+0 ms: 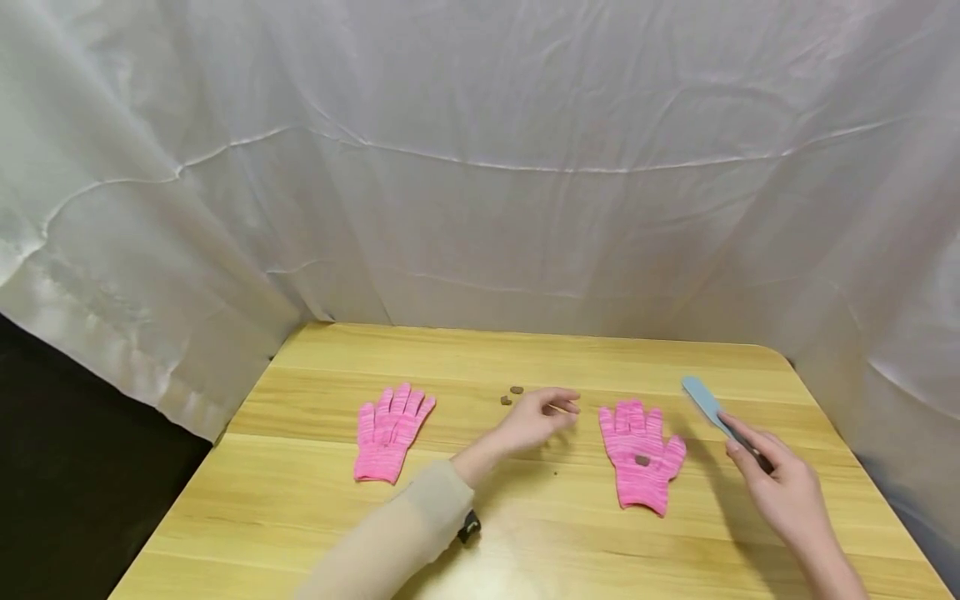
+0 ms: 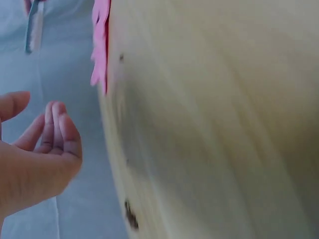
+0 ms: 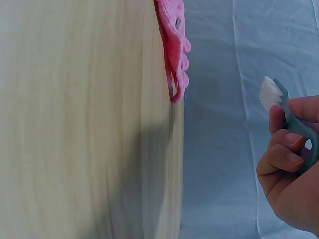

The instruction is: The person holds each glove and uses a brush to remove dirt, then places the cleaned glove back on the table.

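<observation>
My right hand [image 1: 786,487] grips the handle of a blue-green brush [image 1: 707,402] above the right side of the table. White bristles [image 3: 270,93] show in the right wrist view. Left of that hand lies a pink knit glove [image 1: 637,487], with a small brown lump [image 1: 642,460] on its palm. My left hand [image 1: 536,419] hovers over the middle of the table, fingers loosely bent, nothing visible in them. Just beyond it, two brown lumps [image 1: 517,389] lie on the wood. A second pink glove [image 1: 384,446] lies flat, farther left.
The wooden table [image 1: 555,550] has light grey fabric [image 1: 480,225] hanging behind and at its sides. A tiny dark speck [image 1: 556,473] is on the tabletop between my left hand and the right glove. A dark area [image 1: 67,467] lies beyond the left edge.
</observation>
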Action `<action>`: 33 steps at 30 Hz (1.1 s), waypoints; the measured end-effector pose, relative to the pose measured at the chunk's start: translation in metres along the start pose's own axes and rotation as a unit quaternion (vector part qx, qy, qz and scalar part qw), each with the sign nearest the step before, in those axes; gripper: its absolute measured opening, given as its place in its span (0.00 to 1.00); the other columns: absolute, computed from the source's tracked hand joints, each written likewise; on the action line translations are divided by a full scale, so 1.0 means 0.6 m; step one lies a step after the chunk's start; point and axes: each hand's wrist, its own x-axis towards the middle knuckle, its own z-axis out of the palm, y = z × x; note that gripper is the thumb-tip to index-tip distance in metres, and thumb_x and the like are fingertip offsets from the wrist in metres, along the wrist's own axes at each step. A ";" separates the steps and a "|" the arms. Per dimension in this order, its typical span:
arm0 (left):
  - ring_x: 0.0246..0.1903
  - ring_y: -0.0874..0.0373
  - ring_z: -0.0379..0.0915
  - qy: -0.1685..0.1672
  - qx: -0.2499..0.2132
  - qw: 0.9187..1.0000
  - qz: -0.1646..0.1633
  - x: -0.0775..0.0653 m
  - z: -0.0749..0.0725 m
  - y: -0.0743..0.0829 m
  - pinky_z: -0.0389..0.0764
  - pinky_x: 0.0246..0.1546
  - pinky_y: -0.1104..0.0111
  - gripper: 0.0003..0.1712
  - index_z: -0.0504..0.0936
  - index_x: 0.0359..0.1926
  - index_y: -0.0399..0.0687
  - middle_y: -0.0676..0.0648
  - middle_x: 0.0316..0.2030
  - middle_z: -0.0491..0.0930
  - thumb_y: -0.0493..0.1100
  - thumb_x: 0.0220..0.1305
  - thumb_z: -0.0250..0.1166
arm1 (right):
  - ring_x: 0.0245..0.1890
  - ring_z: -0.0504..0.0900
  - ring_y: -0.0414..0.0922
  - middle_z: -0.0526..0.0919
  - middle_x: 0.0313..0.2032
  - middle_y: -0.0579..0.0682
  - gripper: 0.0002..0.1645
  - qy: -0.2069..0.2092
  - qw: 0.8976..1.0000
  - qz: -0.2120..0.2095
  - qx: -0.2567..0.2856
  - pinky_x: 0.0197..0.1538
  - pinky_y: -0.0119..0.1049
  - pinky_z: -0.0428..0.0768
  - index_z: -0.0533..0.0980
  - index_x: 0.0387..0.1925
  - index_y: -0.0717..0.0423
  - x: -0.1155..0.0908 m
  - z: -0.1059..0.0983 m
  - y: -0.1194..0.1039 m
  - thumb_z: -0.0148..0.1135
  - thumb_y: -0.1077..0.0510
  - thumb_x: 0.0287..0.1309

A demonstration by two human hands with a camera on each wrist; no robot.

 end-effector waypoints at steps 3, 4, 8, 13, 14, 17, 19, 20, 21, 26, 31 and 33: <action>0.43 0.63 0.80 -0.021 0.021 0.999 -0.021 0.013 0.031 0.001 0.83 0.47 0.73 0.25 0.79 0.66 0.40 0.48 0.48 0.86 0.38 0.69 0.67 | 0.29 0.70 0.32 0.78 0.35 0.27 0.22 0.001 1.000 -0.003 -0.003 0.27 0.27 0.67 0.80 0.66 0.48 -0.002 -0.002 0.001 0.62 0.52 0.74; 0.42 0.64 0.80 -0.027 0.032 0.999 -0.026 0.017 0.040 0.001 0.83 0.46 0.74 0.25 0.79 0.65 0.39 0.49 0.47 0.86 0.37 0.68 0.67 | 0.29 0.71 0.32 0.78 0.35 0.27 0.22 -0.001 1.000 -0.001 -0.004 0.27 0.27 0.67 0.80 0.66 0.48 -0.002 -0.003 0.002 0.62 0.52 0.74; 0.37 0.66 0.77 -0.038 0.096 0.993 -0.054 0.033 0.069 0.004 0.81 0.42 0.77 0.24 0.82 0.61 0.40 0.53 0.39 0.84 0.35 0.64 0.71 | 0.29 0.71 0.32 0.79 0.34 0.29 0.23 -0.008 1.000 0.002 -0.008 0.27 0.27 0.68 0.80 0.66 0.48 -0.003 -0.004 0.005 0.62 0.52 0.73; 0.32 0.65 0.74 -0.057 0.202 0.974 -0.082 0.049 0.089 0.009 0.79 0.38 0.74 0.25 0.85 0.59 0.49 0.58 0.34 0.80 0.41 0.60 0.75 | 0.29 0.70 0.33 0.79 0.34 0.31 0.23 -0.016 1.000 0.006 -0.017 0.27 0.28 0.67 0.80 0.66 0.47 -0.004 -0.003 0.007 0.63 0.51 0.73; 0.32 0.66 0.74 -0.059 0.224 0.969 -0.085 0.052 0.092 0.010 0.78 0.39 0.74 0.24 0.85 0.59 0.52 0.60 0.34 0.80 0.43 0.60 0.75 | 0.29 0.70 0.33 0.79 0.35 0.31 0.23 -0.017 1.000 0.008 -0.019 0.27 0.29 0.67 0.80 0.66 0.46 -0.005 -0.003 0.007 0.63 0.50 0.73; 0.35 0.67 0.74 -0.054 0.269 0.957 -0.089 0.059 0.099 0.012 0.78 0.44 0.72 0.22 0.87 0.54 0.60 0.62 0.37 0.81 0.50 0.58 0.78 | 0.29 0.70 0.34 0.78 0.34 0.31 0.23 -0.019 1.000 0.007 -0.022 0.27 0.30 0.66 0.80 0.66 0.46 -0.005 -0.002 0.007 0.63 0.51 0.73; 0.36 0.68 0.74 -0.049 0.291 0.951 -0.091 0.062 0.103 0.014 0.77 0.46 0.71 0.19 0.89 0.50 0.63 0.64 0.38 0.82 0.53 0.56 0.79 | 0.29 0.70 0.34 0.78 0.34 0.32 0.22 -0.019 1.000 0.005 -0.023 0.27 0.30 0.66 0.80 0.66 0.46 -0.005 -0.002 0.007 0.63 0.51 0.73; 0.36 0.68 0.74 -0.047 0.300 0.949 -0.091 0.063 0.105 0.016 0.77 0.45 0.71 0.18 0.89 0.48 0.64 0.64 0.37 0.82 0.54 0.56 0.79 | 0.29 0.70 0.34 0.78 0.33 0.33 0.22 -0.019 1.000 0.003 -0.024 0.26 0.30 0.66 0.80 0.66 0.46 -0.005 -0.002 0.006 0.63 0.51 0.73; 0.36 0.68 0.74 -0.045 0.309 0.946 -0.091 0.064 0.106 0.018 0.76 0.45 0.71 0.17 0.89 0.46 0.64 0.64 0.37 0.82 0.54 0.55 0.80 | 0.28 0.69 0.34 0.78 0.33 0.33 0.22 -0.019 1.000 0.003 -0.024 0.26 0.30 0.66 0.80 0.65 0.46 -0.005 -0.002 0.006 0.63 0.52 0.73; 0.35 0.69 0.73 -0.043 0.350 0.932 -0.088 0.064 0.112 0.023 0.71 0.42 0.72 0.09 0.89 0.39 0.68 0.67 0.33 0.81 0.53 0.56 0.79 | 0.28 0.69 0.34 0.78 0.33 0.34 0.23 -0.026 0.999 0.009 -0.026 0.26 0.31 0.66 0.80 0.66 0.46 -0.006 -0.001 0.005 0.62 0.50 0.74; 0.38 0.69 0.76 -0.047 0.349 0.932 -0.085 0.068 0.111 0.018 0.73 0.45 0.71 0.04 0.90 0.35 0.67 0.68 0.34 0.84 0.50 0.60 0.77 | 0.28 0.69 0.34 0.78 0.32 0.35 0.23 -0.027 0.999 0.010 -0.026 0.26 0.32 0.66 0.80 0.66 0.46 -0.006 -0.002 0.004 0.62 0.50 0.74; 0.39 0.68 0.77 -0.052 0.330 0.939 -0.082 0.069 0.108 0.016 0.75 0.46 0.72 0.04 0.90 0.37 0.65 0.65 0.36 0.85 0.47 0.62 0.76 | 0.28 0.69 0.34 0.78 0.33 0.34 0.23 -0.026 0.999 0.010 -0.025 0.26 0.31 0.66 0.80 0.66 0.46 -0.006 -0.002 0.004 0.62 0.50 0.74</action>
